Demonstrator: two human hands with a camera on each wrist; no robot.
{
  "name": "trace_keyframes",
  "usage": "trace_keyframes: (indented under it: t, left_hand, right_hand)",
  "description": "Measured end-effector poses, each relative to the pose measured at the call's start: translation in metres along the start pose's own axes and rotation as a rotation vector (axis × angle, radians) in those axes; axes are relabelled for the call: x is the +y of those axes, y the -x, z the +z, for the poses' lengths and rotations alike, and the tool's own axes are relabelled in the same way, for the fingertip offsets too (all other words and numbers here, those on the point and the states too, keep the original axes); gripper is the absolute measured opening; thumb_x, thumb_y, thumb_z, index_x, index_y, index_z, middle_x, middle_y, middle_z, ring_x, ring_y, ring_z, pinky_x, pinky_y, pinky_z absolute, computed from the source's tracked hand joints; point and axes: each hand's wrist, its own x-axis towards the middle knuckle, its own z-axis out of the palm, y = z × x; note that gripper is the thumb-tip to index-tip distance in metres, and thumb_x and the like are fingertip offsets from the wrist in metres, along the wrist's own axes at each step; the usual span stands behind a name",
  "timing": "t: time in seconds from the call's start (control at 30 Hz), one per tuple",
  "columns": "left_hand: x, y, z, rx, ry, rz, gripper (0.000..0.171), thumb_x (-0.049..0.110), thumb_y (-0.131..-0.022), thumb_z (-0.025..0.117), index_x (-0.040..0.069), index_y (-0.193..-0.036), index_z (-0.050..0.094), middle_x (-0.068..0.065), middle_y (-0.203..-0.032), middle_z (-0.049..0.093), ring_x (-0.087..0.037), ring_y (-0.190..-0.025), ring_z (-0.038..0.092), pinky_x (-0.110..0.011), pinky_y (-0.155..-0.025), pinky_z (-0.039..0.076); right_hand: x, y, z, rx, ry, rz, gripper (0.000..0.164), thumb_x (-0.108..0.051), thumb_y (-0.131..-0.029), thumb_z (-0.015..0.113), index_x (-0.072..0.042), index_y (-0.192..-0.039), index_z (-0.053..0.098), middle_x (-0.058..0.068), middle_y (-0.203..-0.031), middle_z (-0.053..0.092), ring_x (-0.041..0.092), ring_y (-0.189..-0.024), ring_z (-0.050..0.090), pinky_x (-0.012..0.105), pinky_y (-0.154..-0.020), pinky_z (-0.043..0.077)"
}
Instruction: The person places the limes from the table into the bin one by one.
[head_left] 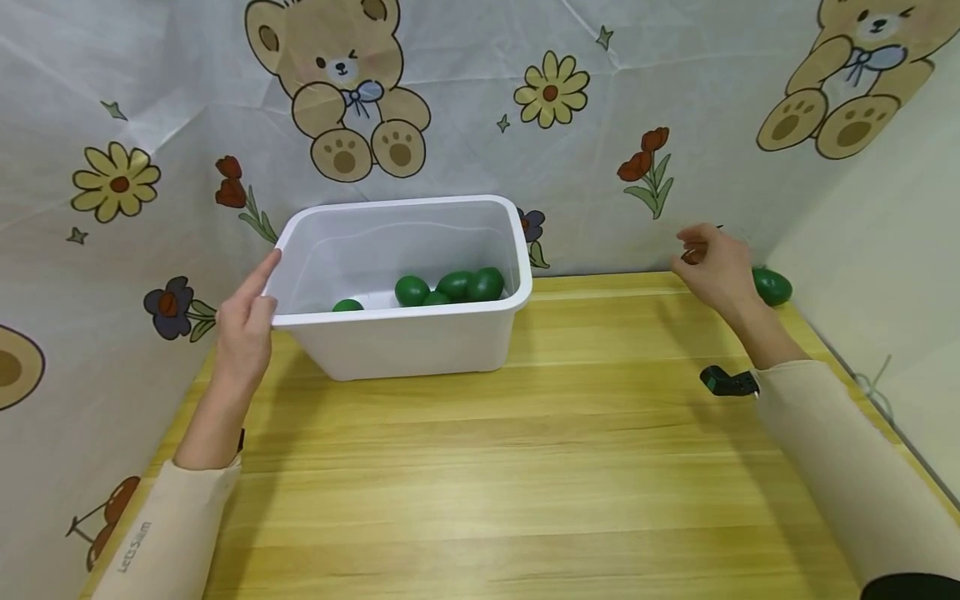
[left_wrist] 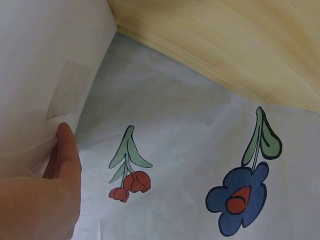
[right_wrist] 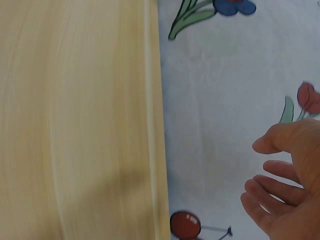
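Note:
On the far left part of the table stands a white plastic bin [head_left: 405, 342] holding several glossy, dark green avocado-like fruits [head_left: 485, 284]. My left hand [head_left: 246, 321] grips the bin's left rim, index finger and thumb at the edge; in the left wrist view its fingers [left_wrist: 67, 155] lie against the outer wall. At the far right, my right hand [head_left: 716, 267] is raised with fingers loosely bent. Nothing is held in it, as the right wrist view shows. Beyond that hand lies another green fruit [head_left: 772, 287], partly hidden by it, near the table's back right corner.
The wooden table [head_left: 480, 467] meets a printed cloth backdrop [head_left: 465, 125] with bears, flowers and cherries at the back and left. A pale wall [head_left: 892, 250] borders the right side, with a thin string [head_left: 876, 387] by the edge. A black wrist device [head_left: 727, 382] sticks out from the right sleeve.

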Motion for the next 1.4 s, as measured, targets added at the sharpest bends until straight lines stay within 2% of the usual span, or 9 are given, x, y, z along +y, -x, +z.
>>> trace_keyframes:
  t: [0.17,0.3,0.4,0.53,0.73,0.9,1.17,1.4]
  left_hand:
    - [-0.001,0.000,0.000,0.003,0.006,-0.004,0.059,0.019,-0.104,0.032,0.039,-0.159,0.046,0.009,-0.166,0.043,-0.028,-0.152,0.044,-0.058,-0.124,0.034]
    - [0.000,0.000,0.001,0.014,0.002,-0.003,0.059,0.019,-0.104,0.033,0.038,-0.158,0.047,0.010,-0.165,0.044,-0.026,-0.151,0.045,-0.056,-0.123,0.036]
    - [0.000,0.000,0.000,0.010,0.003,-0.005,0.059,0.019,-0.104,0.032,0.038,-0.159,0.046,0.008,-0.165,0.044,-0.028,-0.150,0.046,-0.056,-0.123,0.036]
    - [0.000,-0.001,0.000,0.004,0.001,-0.005,0.059,0.020,-0.105,0.032,0.037,-0.159,0.046,0.007,-0.165,0.044,-0.029,-0.151,0.046,-0.058,-0.123,0.036]
    - [-0.001,-0.001,0.001,0.014,-0.003,0.006,0.058,0.019,-0.104,0.033,0.037,-0.158,0.047,0.010,-0.164,0.045,-0.026,-0.150,0.046,-0.056,-0.123,0.038]
    - [0.000,-0.001,0.001,0.014,-0.008,0.002,0.059,0.019,-0.104,0.033,0.037,-0.159,0.047,0.010,-0.164,0.046,-0.026,-0.150,0.047,-0.057,-0.122,0.038]
    - [0.001,-0.001,0.001,0.012,0.002,-0.007,0.060,0.019,-0.104,0.032,0.037,-0.159,0.047,0.008,-0.165,0.045,-0.028,-0.150,0.047,-0.056,-0.123,0.037]
    - [0.001,-0.001,0.001,0.002,-0.003,-0.017,0.059,0.020,-0.104,0.031,0.038,-0.159,0.045,0.009,-0.166,0.043,-0.029,-0.152,0.044,-0.058,-0.123,0.035]
  right_hand:
    - [0.031,0.002,-0.012,0.006,0.018,0.027,0.048,-0.019,-0.101,0.061,0.008,-0.140,0.055,0.038,-0.130,0.062,0.056,-0.120,0.058,0.070,-0.116,0.028]
    - [0.053,0.006,-0.020,0.034,0.036,0.061,0.051,-0.022,-0.101,0.062,0.007,-0.142,0.055,0.038,-0.137,0.058,0.059,-0.122,0.056,0.071,-0.116,0.029]
    - [0.070,0.009,-0.025,0.053,0.068,0.087,0.057,-0.028,-0.102,0.062,0.008,-0.145,0.053,0.039,-0.142,0.054,0.059,-0.127,0.050,0.072,-0.115,0.029]
    - [0.088,0.011,-0.030,0.058,0.116,0.121,0.066,-0.037,-0.102,0.061,0.010,-0.148,0.050,0.041,-0.149,0.046,0.062,-0.137,0.037,0.072,-0.121,0.019]
    - [0.110,0.018,-0.035,-0.009,0.166,0.225,0.077,-0.039,-0.103,0.057,0.013,-0.155,0.035,0.047,-0.146,0.040,0.066,-0.135,0.033,0.073,-0.116,0.025]
    - [0.120,0.024,-0.036,-0.062,0.156,0.265,0.076,-0.035,-0.103,0.058,0.016,-0.154,0.032,0.050,-0.142,0.038,0.067,-0.130,0.034,0.076,-0.109,0.028]
    - [0.125,0.021,-0.033,-0.031,0.142,0.247,0.065,-0.023,-0.100,0.064,0.015,-0.147,0.041,0.048,-0.140,0.043,0.066,-0.128,0.036,0.074,-0.111,0.024]
    - [0.126,0.023,-0.024,-0.053,0.120,0.234,0.067,-0.029,-0.100,0.066,0.015,-0.145,0.044,0.047,-0.137,0.046,0.065,-0.124,0.041,0.074,-0.109,0.022]
